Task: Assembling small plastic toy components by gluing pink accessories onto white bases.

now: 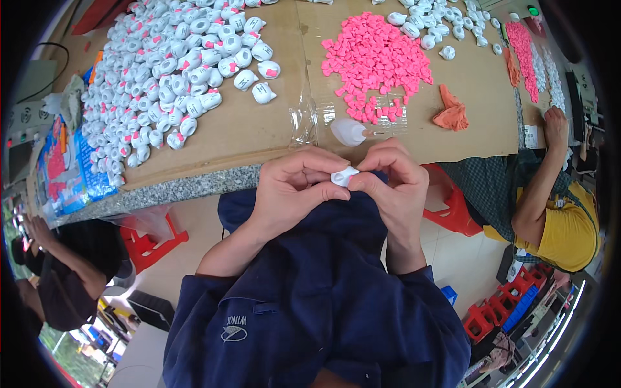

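Observation:
In front of my chest, at the table's near edge, both hands pinch one small white cat-head-shaped piece (343, 175). My left hand (288, 187) is closed on its left side, thumb below and fingers above. My right hand (396, 187) grips the right side between thumb and fingertips. A dark opening shows in the piece; the fingers cover parts of it. Just beyond my fingers lies a small translucent squeeze bottle (348, 132) with a thin tip pointing right. Farther out is a heap of small bright pink bow-shaped pieces (375, 58).
A big pile of white cat heads (174, 71), many with pink bows, covers the table's left. More white pieces (446, 19) lie at the far right. A crumpled orange cloth (451, 110) rests on the cardboard (420, 143). People sit on both sides, one in a yellow shirt (569, 226).

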Tool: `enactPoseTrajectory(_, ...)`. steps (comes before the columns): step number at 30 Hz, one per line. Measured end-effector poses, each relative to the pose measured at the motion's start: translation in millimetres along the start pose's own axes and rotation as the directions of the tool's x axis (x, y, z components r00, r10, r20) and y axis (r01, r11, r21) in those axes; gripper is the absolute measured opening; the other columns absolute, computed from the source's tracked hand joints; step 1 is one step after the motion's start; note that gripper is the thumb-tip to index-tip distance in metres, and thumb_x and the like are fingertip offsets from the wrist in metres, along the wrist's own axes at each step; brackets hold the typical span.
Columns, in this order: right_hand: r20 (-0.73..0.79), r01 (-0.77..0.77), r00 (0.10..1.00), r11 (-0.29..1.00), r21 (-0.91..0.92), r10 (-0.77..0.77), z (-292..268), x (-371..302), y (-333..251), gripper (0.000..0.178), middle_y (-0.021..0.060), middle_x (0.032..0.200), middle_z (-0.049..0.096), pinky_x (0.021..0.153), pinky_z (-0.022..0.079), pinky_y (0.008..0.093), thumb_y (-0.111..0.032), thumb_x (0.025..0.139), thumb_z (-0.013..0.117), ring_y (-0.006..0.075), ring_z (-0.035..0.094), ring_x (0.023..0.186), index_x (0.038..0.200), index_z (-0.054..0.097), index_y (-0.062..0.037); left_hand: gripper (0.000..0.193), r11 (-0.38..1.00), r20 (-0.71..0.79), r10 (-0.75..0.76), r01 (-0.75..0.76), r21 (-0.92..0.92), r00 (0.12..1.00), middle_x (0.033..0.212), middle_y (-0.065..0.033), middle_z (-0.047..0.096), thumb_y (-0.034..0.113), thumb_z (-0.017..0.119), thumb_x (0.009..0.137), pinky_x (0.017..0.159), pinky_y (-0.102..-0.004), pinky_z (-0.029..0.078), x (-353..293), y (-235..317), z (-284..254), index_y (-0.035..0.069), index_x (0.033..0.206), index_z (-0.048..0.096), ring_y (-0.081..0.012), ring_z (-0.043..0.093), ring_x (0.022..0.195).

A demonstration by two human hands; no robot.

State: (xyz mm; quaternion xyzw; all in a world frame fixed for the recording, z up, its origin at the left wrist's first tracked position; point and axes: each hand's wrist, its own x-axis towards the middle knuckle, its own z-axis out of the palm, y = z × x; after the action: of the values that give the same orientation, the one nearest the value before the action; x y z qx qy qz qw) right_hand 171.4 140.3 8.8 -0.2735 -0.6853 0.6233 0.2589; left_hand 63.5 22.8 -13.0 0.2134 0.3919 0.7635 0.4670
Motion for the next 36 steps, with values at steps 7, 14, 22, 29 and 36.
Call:
enactPoseTrajectory(7, 0.124, 0.320, 0.945, 0.933, -0.166, -0.302, -7, 3, 11, 0.020, 0.0047, 0.076, 0.052, 0.060, 0.037, 0.0246, -0.005, 0.062, 0.074, 0.0147, 0.047, 0.070, 0.076, 0.060, -0.0007, 0.025, 0.950, 0.042, 0.127, -0.134, 0.282, 0.991, 0.101, -0.0178, 0.054, -0.011, 0.062, 0.072, 0.075, -0.0300, 0.053, 0, 0, 0, -0.007, 0.096, 0.057, -0.0219, 0.059, 0.088)
enactPoseTrajectory(14, 0.032, 0.348, 0.937, 0.927, -0.138, -0.347, 6, -3, 12, 0.016, 0.0051, 0.076, 0.052, 0.060, 0.038, 0.0253, -0.008, 0.067, 0.072, 0.0159, 0.047, 0.070, 0.075, 0.060, -0.0013, 0.023, 0.886, 0.061, 0.203, -0.210, 0.414, 0.977, 0.100, -0.0185, 0.056, -0.011, 0.063, 0.071, 0.074, -0.0295, 0.054, -1, 4, -2, -0.007, 0.094, 0.059, -0.0215, 0.059, 0.088)
enactPoseTrajectory(22, 0.063, 0.316, 0.949, 0.931, -0.182, -0.309, 8, -4, 10, 0.017, 0.0049, 0.073, 0.052, 0.060, 0.037, 0.0241, -0.001, 0.062, 0.073, 0.0147, 0.048, 0.069, 0.074, 0.061, -0.0007, 0.021, 0.864, -0.005, 0.097, -0.082, 0.498, 0.995, 0.097, -0.0140, 0.061, -0.008, 0.064, 0.071, 0.074, -0.0272, 0.051, -2, 21, -6, -0.003, 0.092, 0.061, -0.0185, 0.060, 0.088)
enactPoseTrajectory(29, -0.141, 0.219, 0.957, 0.952, -0.215, -0.252, 3, 3, 17, 0.027, 0.0037, 0.086, 0.052, 0.060, 0.037, 0.0200, -0.001, 0.061, 0.074, 0.0112, 0.047, 0.072, 0.083, 0.059, -0.0008, 0.019, 0.170, 0.024, 0.586, -0.152, 0.974, 0.810, 0.085, -0.0082, 0.063, 0.002, 0.068, 0.067, 0.075, -0.0312, 0.045, 53, 80, -45, 0.002, 0.086, 0.064, -0.0228, 0.056, 0.083)
enactPoseTrajectory(36, -0.019, 0.299, 0.939, 0.840, -0.453, -0.344, 16, 21, 14, 0.032, 0.0064, 0.089, 0.057, 0.068, 0.041, 0.0250, -0.003, 0.061, 0.075, 0.0170, 0.051, 0.079, 0.089, 0.060, 0.0000, 0.024, -0.187, 0.270, 0.461, -0.205, 0.961, 0.845, 0.092, -0.0100, 0.062, 0.010, 0.065, 0.070, 0.078, -0.0347, 0.043, 142, 91, -52, 0.005, 0.093, 0.064, -0.0254, 0.053, 0.087)
